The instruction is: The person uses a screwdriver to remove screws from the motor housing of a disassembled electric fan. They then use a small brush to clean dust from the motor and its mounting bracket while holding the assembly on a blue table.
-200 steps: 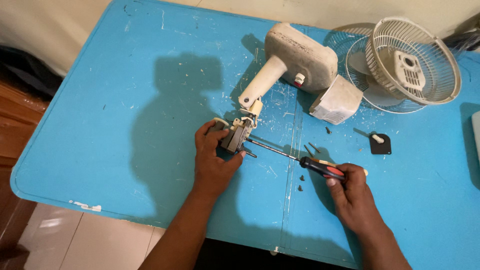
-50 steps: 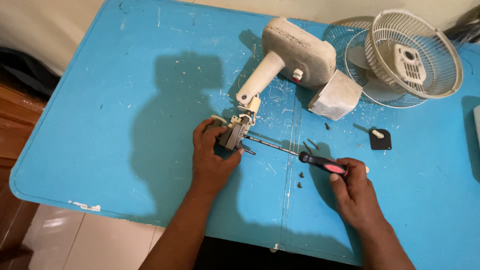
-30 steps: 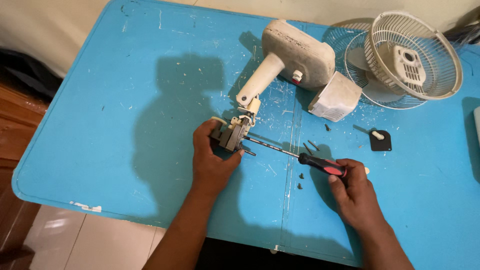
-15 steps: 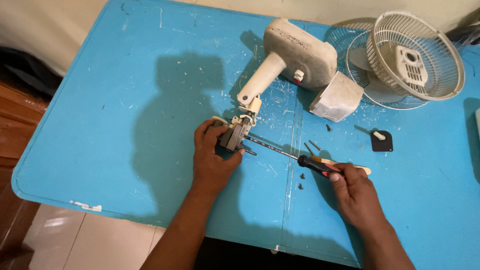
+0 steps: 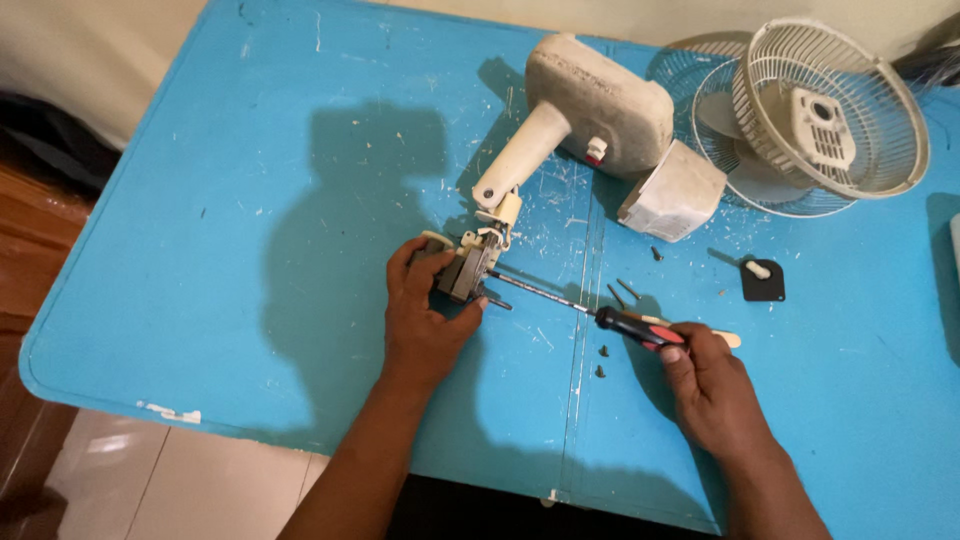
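L hand [image 5: 425,318]: still gripping small motor [image 5: 467,272], closed round it.
R hand [image 5: 712,385]: closed on screwdriver [image 5: 590,311], tip staying at motor.

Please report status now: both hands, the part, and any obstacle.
Left hand grips small motor part. Right hand holds screwdriver, tip at part. Loose screws lie near shaft.

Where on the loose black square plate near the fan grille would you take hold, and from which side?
Probably from above: the black plate lies flat on the blue table, so pinch its two opposite edges with the fingers, avoiding the small white piece on its top.
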